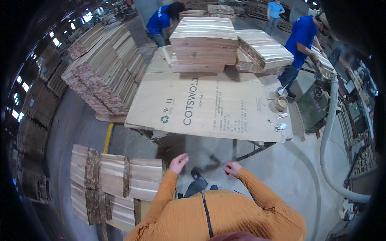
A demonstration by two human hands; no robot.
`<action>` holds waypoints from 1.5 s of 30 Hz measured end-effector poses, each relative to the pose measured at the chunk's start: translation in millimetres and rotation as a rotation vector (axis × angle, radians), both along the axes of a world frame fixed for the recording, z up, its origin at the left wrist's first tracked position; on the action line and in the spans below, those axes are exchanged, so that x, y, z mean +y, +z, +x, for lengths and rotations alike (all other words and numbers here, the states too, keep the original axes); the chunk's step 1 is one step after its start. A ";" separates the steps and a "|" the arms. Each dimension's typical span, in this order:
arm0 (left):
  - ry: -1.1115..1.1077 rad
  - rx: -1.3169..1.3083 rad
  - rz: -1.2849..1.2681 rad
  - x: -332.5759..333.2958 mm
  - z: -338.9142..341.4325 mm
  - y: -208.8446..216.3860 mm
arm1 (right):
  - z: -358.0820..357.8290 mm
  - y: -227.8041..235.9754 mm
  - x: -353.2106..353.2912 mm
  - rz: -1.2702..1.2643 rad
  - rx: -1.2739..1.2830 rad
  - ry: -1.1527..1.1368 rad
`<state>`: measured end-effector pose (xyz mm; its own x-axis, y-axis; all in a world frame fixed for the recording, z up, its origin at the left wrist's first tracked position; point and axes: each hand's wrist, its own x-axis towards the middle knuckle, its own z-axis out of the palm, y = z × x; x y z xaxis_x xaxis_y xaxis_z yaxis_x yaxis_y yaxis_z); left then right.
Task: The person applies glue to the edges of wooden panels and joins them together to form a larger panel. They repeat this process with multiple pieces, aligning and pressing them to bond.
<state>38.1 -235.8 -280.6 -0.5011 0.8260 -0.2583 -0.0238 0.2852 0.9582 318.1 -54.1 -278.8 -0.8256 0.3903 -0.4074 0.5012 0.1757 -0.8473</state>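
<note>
My left hand hangs in front of me with loosely curled fingers and holds nothing. My right hand is level with it, fingers bent inward, also holding nothing. Both arms wear orange knit sleeves. A table covered with a large brown cardboard sheet stands just ahead of my hands. A tall stack of pale wooden boards rests at its far end. To my lower left lies a low pile of boards with bark edges, closest to my left hand.
A long slanted stack of boards runs along the left. Three people in blue shirts work at the far side. Tape rolls lie at the table's right edge. A grey hose curves beside a green machine on the right.
</note>
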 end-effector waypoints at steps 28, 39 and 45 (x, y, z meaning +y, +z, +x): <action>0.003 -0.384 0.574 513.8 -382.7 214.9 | -279.3 218.4 539.2 -0.181 1.230 -0.934; -0.188 -0.844 0.801 482.1 -342.3 203.2 | -273.1 230.4 464.8 -0.580 1.034 -0.675; 0.038 -0.624 0.516 372.6 -284.2 223.1 | -225.2 227.9 366.3 -0.564 0.967 -0.695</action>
<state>-246.1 136.8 -57.5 -0.4202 0.9028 -0.0910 -0.5985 -0.2004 0.7757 92.9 312.3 -50.9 -0.5712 0.8207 -0.0154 -0.5027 -0.3646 -0.7838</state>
